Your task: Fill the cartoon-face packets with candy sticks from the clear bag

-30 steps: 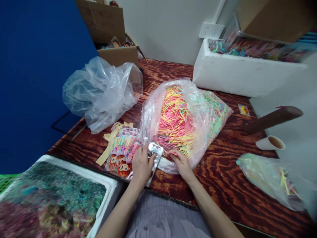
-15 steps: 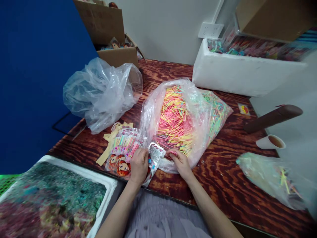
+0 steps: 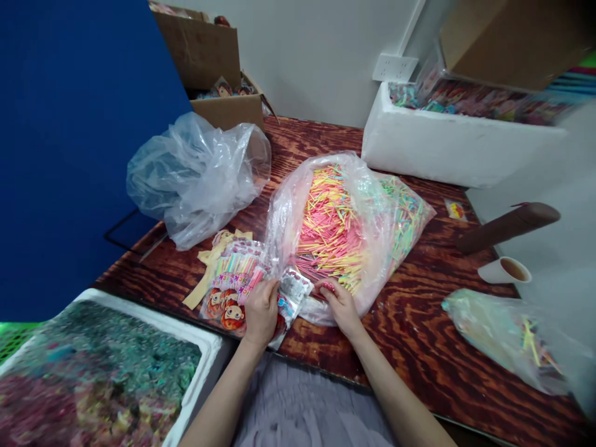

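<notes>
My left hand is closed, with thumb and fingers pinching the edge of a shiny, clear plastic packet that has silver and blue print. Just to the right, my right hand is closed in a pinch at the near rim of a large clear bag. A small red, spotted patch shows at its fingertips; what it holds, if anything, I cannot make out. Inside the bag lie many thin pink and yellow sticks. Left of my left hand is a pile of filled packets with cartoon faces and coloured sticks.
A crumpled clear bag and cardboard box stand at back left. A white foam box is at back right. Right are a paper cup, a brown cylinder and a plastic bag. A foam tub sits lower left.
The view has shifted slightly. Both hands stay almost in the same place, and the packet in my left hand has tilted a little.
</notes>
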`<state>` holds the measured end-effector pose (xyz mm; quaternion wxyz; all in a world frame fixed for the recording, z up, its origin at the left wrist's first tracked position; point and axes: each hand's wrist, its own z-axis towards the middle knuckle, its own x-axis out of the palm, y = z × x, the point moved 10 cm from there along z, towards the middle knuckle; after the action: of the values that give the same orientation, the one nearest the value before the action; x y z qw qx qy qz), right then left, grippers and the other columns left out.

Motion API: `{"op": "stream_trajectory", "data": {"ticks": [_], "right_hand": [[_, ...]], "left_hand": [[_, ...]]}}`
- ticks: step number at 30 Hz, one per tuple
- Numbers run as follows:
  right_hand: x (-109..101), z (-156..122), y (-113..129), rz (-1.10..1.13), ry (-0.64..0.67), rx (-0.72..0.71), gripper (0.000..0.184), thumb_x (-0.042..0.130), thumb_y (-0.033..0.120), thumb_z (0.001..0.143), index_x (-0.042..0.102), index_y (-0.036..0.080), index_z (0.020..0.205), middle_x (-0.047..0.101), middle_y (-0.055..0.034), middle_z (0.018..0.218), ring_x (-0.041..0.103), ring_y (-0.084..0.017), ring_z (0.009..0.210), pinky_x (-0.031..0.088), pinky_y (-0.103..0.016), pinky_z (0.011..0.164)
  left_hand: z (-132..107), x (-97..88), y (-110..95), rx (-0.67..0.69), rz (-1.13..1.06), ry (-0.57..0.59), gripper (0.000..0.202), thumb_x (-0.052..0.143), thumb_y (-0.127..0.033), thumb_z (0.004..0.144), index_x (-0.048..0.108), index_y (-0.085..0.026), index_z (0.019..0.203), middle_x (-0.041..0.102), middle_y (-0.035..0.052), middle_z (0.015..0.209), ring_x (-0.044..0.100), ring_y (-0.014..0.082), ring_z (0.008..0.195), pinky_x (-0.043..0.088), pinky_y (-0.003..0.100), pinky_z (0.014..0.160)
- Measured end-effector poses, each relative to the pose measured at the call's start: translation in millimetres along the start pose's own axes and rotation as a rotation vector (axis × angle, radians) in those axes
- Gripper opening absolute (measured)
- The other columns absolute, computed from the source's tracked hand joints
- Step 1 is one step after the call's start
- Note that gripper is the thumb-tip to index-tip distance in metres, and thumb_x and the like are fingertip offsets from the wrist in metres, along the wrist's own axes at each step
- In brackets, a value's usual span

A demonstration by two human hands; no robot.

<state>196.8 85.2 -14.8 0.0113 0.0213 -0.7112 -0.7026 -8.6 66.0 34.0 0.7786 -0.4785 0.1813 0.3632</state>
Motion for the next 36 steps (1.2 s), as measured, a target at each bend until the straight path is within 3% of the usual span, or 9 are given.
{"op": "stream_trajectory", "data": {"ticks": [4,8,13,19,21,24,29,36], "right_hand": [[0.0,-1.4,2.6,-0.011,0.006,-0.004,0.015,0.058,0.033,0.086,0.066,0.021,0.086,0.068,-0.0022,0.082,0.064,-0.020,0.082,0.050,-0.031,0.078],[-1.1,-2.9,7.4,-0.050,-0.003,-0.023,0.014,0.057,0.031,0.087,0.067,0.021,0.088,0.068,-0.0022,0.084,0.063,-0.020,0.084,0.048,-0.031,0.080],[0.6,-3.0,13.7,-0.033,-0.009,-0.009,0.015,0.057,0.033,0.087,0.067,0.022,0.088,0.069,-0.0023,0.085,0.064,-0.020,0.084,0.049,-0.031,0.081],[2.9,-5.9,21.7,0.015,0.009,0.006,0.014,0.060,0.033,0.087,0.068,0.022,0.088,0.069,-0.0021,0.085,0.064,-0.019,0.085,0.049,-0.031,0.081],[0.4,-1.8,27.3,0.096,-0.029,0.013,0.011,0.062,0.032,0.086,0.068,0.023,0.089,0.069,-0.0013,0.083,0.064,-0.018,0.084,0.049,-0.032,0.083],[-2.3,12.7,41.7,0.389,-0.118,0.034,0.011,0.066,0.032,0.083,0.066,0.024,0.089,0.069,0.0006,0.079,0.066,-0.018,0.081,0.050,-0.036,0.088],[22.8,45.3,76.8,0.694,-0.037,0.067,0.009,0.066,0.033,0.082,0.063,0.025,0.085,0.070,0.0005,0.082,0.068,-0.019,0.091,0.045,-0.043,0.101],[58.8,57.8,83.7,0.601,0.103,0.132,0.019,0.065,0.041,0.082,0.060,0.024,0.084,0.074,-0.0043,0.089,0.068,-0.026,0.098,0.051,-0.047,0.092]], "left_hand": [[-0.3,-11.4,-8.3,0.060,-0.025,-0.021,0.027,0.046,-0.015,0.094,0.065,-0.019,0.112,0.072,0.0076,0.103,0.067,0.0203,0.095,0.051,0.034,0.086],[4.5,-15.9,-14.3,0.054,-0.064,0.003,0.028,0.047,-0.014,0.093,0.064,-0.020,0.114,0.068,0.0081,0.110,0.063,0.0201,0.102,0.048,0.035,0.090],[8.5,0.9,-10.0,0.024,0.015,0.091,0.026,0.045,-0.018,0.094,0.067,-0.020,0.108,0.061,0.0050,0.085,0.059,0.0176,0.079,0.047,0.030,0.071],[10.1,-12.3,-9.4,0.008,-0.068,-0.004,0.014,0.053,-0.022,0.092,0.066,-0.019,0.096,0.067,0.0048,0.086,0.062,0.0188,0.082,0.047,0.032,0.077],[11.0,-17.6,-9.9,-0.016,-0.137,-0.017,0.012,0.054,-0.021,0.091,0.066,-0.020,0.092,0.067,0.0041,0.086,0.063,0.0185,0.083,0.048,0.032,0.077],[12.7,-21.5,-11.3,-0.055,-0.248,-0.026,0.011,0.055,-0.021,0.090,0.067,-0.021,0.089,0.068,0.0042,0.091,0.063,0.0182,0.089,0.049,0.033,0.082],[14.4,-19.7,-9.4,-0.158,-0.365,-0.010,0.012,0.058,-0.024,0.088,0.068,-0.021,0.083,0.067,0.0035,0.086,0.063,0.0179,0.085,0.049,0.032,0.080],[12.3,-11.1,0.5,-0.286,-0.516,0.051,0.012,0.060,-0.024,0.085,0.070,-0.020,0.079,0.068,0.0033,0.083,0.063,0.0176,0.082,0.050,0.030,0.077]]}}
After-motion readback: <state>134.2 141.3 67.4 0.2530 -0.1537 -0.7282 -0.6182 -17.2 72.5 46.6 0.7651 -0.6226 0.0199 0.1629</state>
